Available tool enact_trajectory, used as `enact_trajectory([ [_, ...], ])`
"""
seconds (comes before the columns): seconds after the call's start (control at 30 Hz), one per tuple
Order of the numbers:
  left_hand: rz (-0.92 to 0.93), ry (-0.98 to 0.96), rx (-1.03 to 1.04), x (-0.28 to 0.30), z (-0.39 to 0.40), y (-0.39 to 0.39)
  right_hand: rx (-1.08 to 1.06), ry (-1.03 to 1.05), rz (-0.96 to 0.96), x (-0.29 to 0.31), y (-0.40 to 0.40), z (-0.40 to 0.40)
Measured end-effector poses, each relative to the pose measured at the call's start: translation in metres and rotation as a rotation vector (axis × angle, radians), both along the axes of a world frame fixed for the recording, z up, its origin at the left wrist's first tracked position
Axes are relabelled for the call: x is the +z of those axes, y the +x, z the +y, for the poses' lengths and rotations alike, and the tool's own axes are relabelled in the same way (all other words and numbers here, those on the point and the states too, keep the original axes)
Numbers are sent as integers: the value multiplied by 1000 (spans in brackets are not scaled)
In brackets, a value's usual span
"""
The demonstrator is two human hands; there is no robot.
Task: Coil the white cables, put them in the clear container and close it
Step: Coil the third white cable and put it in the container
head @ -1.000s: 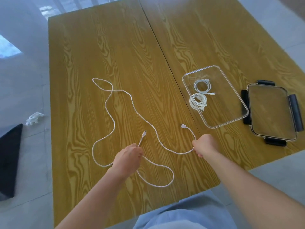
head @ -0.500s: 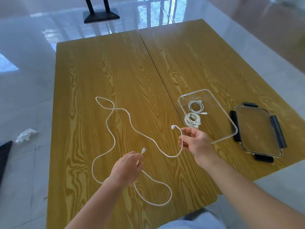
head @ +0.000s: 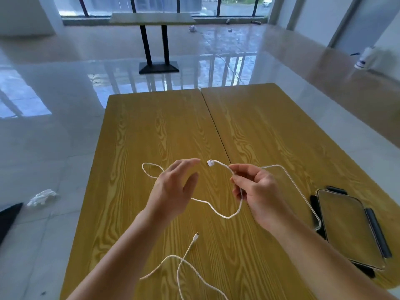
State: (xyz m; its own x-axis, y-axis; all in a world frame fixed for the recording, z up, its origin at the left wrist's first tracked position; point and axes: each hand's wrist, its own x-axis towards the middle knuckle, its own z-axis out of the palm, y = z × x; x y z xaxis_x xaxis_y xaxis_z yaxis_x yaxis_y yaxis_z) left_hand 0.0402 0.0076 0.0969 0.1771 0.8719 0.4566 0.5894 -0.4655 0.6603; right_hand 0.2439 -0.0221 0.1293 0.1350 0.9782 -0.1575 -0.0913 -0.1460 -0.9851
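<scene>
Now the right hand (head: 258, 190) is raised over the table (head: 270, 131), fingers curled around the white cable (head: 225, 216) just behind its plug, which points left. Facing it, the left hand (head: 173, 189) hovers with fingers spread and nothing in them. Behind the right hand lies the clear container (head: 311, 204), beside its lid (head: 350, 230).

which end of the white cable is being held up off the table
The larger plug, just beyond the right hand; the small connector lies on the table.
</scene>
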Motion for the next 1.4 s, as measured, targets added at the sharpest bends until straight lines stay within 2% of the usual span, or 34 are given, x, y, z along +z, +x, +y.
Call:
enact_trajectory([
  [0.13,-1,140,-99,32,16,2,81,71,-5,24,-13,6],
  [0.3,-60,314,-163,41,24,-8,136,133,-17,49,-21,12],
  [0.5,-146,373,-42,45,26,-24,319,90,-124,77,-21,13],
  [0.6,-257,270,77,50,26,-37,375,70,-149,92,-15,13],
  [0.73,-566,-183,175,62,23,-33,408,137,-71,105,-17,10],
  [0.83,-755,-503,162,74,16,-20,415,218,-234,98,-34,6],
  [0.9,-855,-651,93,85,9,-15,407,262,-385,92,-45,4],
  [0.97,-952,-764,11,94,3,-14,421,277,-453,88,-53,3],
  [1.07,-997,-799,-73,104,-3,-18,445,295,-539,84,-61,-2],
  [1.17,-860,-712,-63,107,-7,-20,469,291,-618,80,-66,-6],
  [1.23,-845,-671,-65,109,-8,-21,470,293,-641,80,-70,-7],
  [1.33,-1020,-682,-73,113,-8,-23,491,353,-711,79,-71,-6],
  [1.4,-1104,-689,-33,115,-5,-28,588,358,-711,74,-69,-7],
])
